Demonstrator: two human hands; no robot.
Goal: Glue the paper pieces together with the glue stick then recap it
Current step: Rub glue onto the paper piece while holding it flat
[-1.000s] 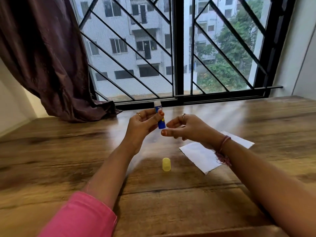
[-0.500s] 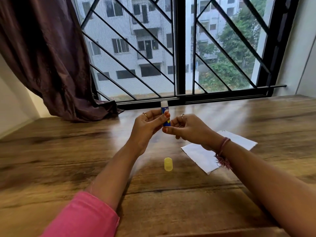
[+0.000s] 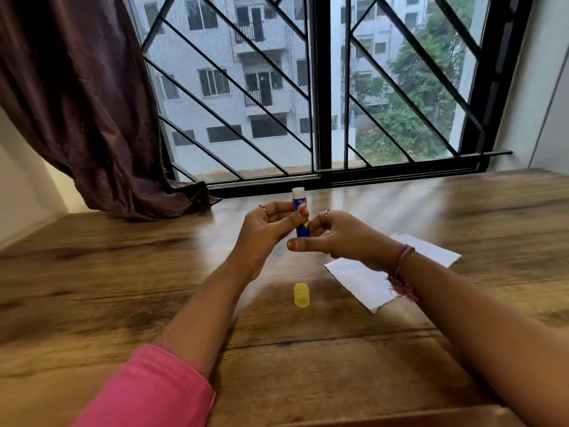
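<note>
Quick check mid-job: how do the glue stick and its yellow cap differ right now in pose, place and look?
The glue stick stands upright in the air, held by the left hand with the right hand at its base; the yellow cap lies alone on the wooden table. The glue stick is blue and taller; the yellow cap is short and translucent. Both are cylindrical.

A dark curtain (image 3: 77,103) hangs left of the barred window (image 3: 320,87) behind the wooden table (image 3: 92,288).

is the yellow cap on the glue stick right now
No, the yellow cap lies on the table, apart from the glue stick held up in the left hand.
</note>
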